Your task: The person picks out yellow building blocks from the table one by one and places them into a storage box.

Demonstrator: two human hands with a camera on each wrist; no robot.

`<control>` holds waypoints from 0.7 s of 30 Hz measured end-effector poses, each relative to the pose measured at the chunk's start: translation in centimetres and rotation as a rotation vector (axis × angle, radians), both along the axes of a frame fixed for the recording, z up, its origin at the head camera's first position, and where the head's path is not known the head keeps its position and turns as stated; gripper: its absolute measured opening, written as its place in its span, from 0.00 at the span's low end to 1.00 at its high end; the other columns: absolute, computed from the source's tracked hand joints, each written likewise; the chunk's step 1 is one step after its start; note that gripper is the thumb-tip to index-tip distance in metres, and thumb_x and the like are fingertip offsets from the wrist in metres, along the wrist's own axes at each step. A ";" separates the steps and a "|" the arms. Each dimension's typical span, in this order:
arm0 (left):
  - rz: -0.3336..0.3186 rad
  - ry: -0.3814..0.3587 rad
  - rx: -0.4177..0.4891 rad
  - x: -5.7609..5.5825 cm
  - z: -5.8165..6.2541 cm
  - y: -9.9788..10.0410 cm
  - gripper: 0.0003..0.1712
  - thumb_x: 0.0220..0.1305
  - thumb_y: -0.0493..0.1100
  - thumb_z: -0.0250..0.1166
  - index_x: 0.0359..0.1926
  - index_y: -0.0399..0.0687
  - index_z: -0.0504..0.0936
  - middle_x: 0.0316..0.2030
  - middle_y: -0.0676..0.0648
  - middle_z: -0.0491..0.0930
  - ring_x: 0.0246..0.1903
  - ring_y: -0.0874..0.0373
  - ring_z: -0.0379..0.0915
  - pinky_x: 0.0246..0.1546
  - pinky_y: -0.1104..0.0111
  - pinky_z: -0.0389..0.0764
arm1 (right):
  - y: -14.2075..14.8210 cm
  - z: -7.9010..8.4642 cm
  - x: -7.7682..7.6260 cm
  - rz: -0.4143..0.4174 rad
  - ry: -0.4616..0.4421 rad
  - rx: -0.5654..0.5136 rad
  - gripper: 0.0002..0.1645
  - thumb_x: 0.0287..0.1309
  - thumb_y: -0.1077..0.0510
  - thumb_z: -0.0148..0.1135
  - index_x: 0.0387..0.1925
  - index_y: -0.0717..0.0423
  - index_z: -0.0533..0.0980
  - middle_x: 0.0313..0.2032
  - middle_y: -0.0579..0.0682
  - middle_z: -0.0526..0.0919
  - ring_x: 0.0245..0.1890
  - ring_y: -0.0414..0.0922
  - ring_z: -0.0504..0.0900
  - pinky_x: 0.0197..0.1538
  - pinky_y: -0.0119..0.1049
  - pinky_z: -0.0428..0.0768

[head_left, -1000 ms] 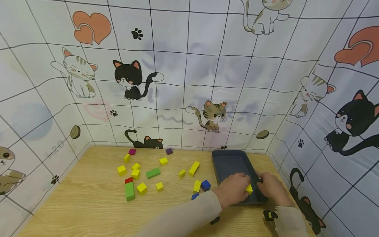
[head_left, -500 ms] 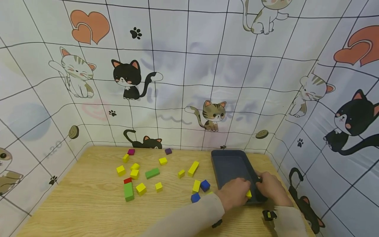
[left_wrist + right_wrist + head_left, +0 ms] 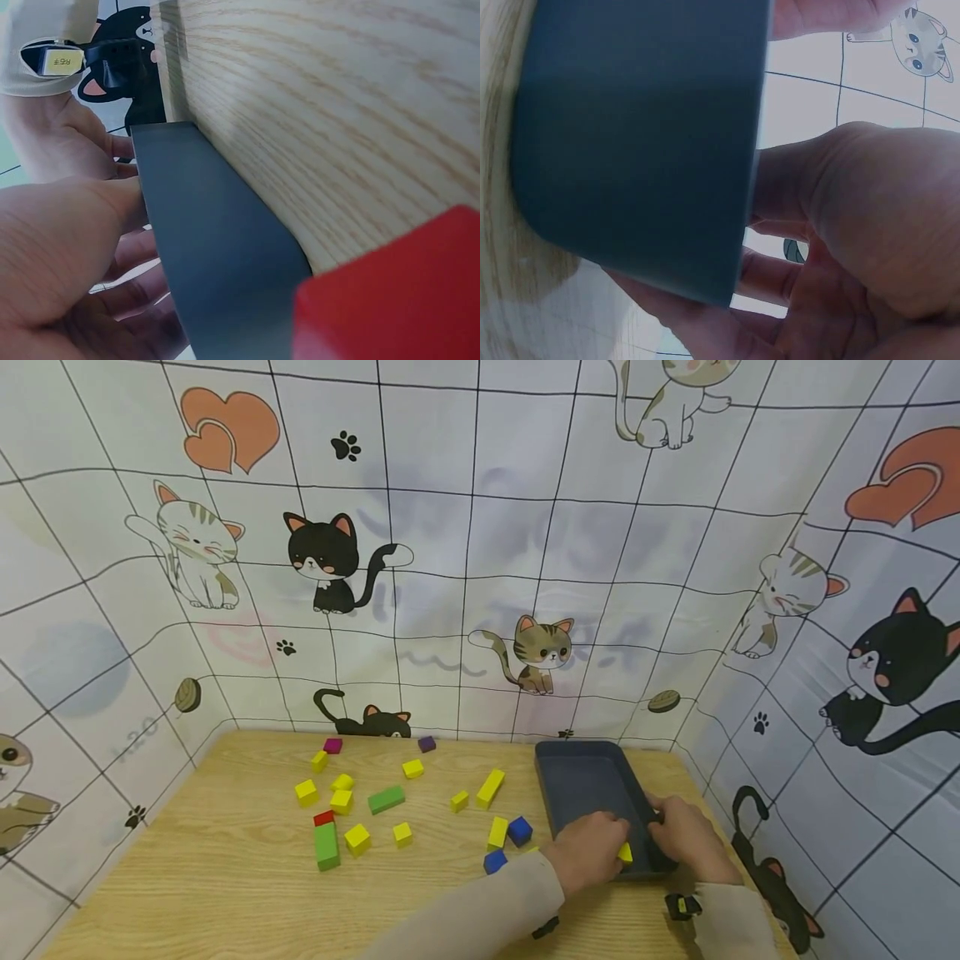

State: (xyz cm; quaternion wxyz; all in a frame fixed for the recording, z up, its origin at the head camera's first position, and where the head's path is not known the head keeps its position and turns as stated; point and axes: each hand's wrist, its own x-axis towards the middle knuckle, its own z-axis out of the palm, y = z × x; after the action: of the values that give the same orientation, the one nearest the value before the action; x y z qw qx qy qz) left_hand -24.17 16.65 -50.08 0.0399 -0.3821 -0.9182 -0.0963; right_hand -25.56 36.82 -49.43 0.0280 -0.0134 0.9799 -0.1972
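Observation:
A dark blue-grey tray (image 3: pixel 592 777) lies at the right of the table. My left hand (image 3: pixel 588 852) reaches in over its near end, fingers bent downward, with a yellow block (image 3: pixel 625 853) showing at the fingertips. Most of that block is hidden by the hand. At the tray's right side my right hand (image 3: pixel 690 839) grips the rim; in the right wrist view its thumb is at the outer wall and its fingers curl beyond the edge. The left wrist view has a red block (image 3: pixel 397 292) close to the camera, beside the tray wall (image 3: pixel 217 240).
Two blue blocks (image 3: pixel 520 831) and a yellow block (image 3: pixel 498 832) lie left of the tray, near the left sleeve. Farther left, several yellow blocks, two green blocks (image 3: pixel 386 799), a red block (image 3: pixel 324 817) and purple ones are scattered. A cat-patterned curtain (image 3: pixel 465 568) encloses the table.
My left hand has shifted slightly toward the table's near edge, and the yellow block has moved with it. A blue block beside the left sleeve is more exposed. My right hand stays at the tray rim.

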 end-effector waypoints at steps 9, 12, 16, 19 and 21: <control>-0.019 -0.047 0.064 -0.2 1.1 -1.5 0.21 0.64 0.53 0.71 0.56 0.59 0.79 0.47 0.60 0.77 0.41 0.71 0.74 0.36 0.79 0.77 | 0.1 0.0 -0.3 -0.005 -0.011 0.014 0.36 0.59 0.65 0.60 0.69 0.64 0.67 0.44 0.63 0.83 0.29 0.49 0.76 0.29 0.43 0.74; -0.022 -0.045 0.098 -0.3 1.3 -2.2 0.23 0.64 0.53 0.70 0.58 0.60 0.79 0.48 0.60 0.77 0.41 0.71 0.74 0.37 0.79 0.77 | 0.2 -0.1 -0.4 0.003 -0.009 0.008 0.36 0.59 0.65 0.59 0.69 0.64 0.66 0.44 0.63 0.84 0.27 0.48 0.76 0.26 0.41 0.73; -0.027 -0.039 0.125 -0.7 1.5 -3.3 0.23 0.65 0.53 0.70 0.60 0.59 0.78 0.49 0.59 0.76 0.43 0.70 0.73 0.41 0.79 0.77 | 0.2 -0.2 -0.3 0.005 -0.002 0.014 0.36 0.59 0.65 0.60 0.69 0.64 0.67 0.46 0.65 0.83 0.29 0.49 0.76 0.28 0.43 0.74; -0.031 -0.024 0.137 -0.8 1.8 -4.3 0.24 0.65 0.53 0.70 0.60 0.58 0.78 0.50 0.59 0.77 0.44 0.69 0.73 0.45 0.77 0.77 | 0.3 -0.2 -0.3 0.005 0.000 0.012 0.36 0.59 0.65 0.59 0.70 0.64 0.66 0.46 0.66 0.83 0.29 0.49 0.76 0.28 0.43 0.74; -0.029 -0.008 0.138 -0.8 1.9 -4.9 0.24 0.65 0.54 0.70 0.60 0.57 0.78 0.49 0.59 0.77 0.44 0.68 0.73 0.45 0.76 0.77 | 0.3 -0.2 -0.2 0.006 0.000 0.006 0.36 0.59 0.65 0.58 0.70 0.64 0.66 0.46 0.65 0.83 0.28 0.49 0.75 0.27 0.42 0.72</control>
State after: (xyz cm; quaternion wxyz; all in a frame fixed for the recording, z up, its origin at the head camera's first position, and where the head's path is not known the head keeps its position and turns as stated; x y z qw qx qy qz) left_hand -24.96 11.74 -48.14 0.0610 -0.3913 -0.9039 -0.1615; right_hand -25.73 37.14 -49.67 0.0284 -0.0162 0.9805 -0.1940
